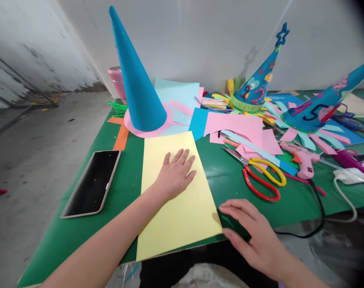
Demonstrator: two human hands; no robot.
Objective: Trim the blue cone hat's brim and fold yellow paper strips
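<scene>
A yellow sheet of paper point(176, 220) lies at the front edge of the green table. Flat on its upper part rests my left hand point(177, 174), fingers spread. My right hand point(253, 236) is at the sheet's lower right corner, thumb and fingers apart, with the thumb near the corner and nothing gripped. Behind the sheet stands a tall blue cone point(142, 96) on a pink paper ring point(134, 130). Scissors point(259, 172) with red and yellow handles lie to the right of the sheet.
A phone point(93, 184) lies left. Pink paper point(234, 124), light blue sheets point(178, 94) and strips are piled behind. Two decorated blue cone hats point(256, 88) point(316, 108) stand at the back right. A pink glue gun point(303, 160) with a black cord is at the right.
</scene>
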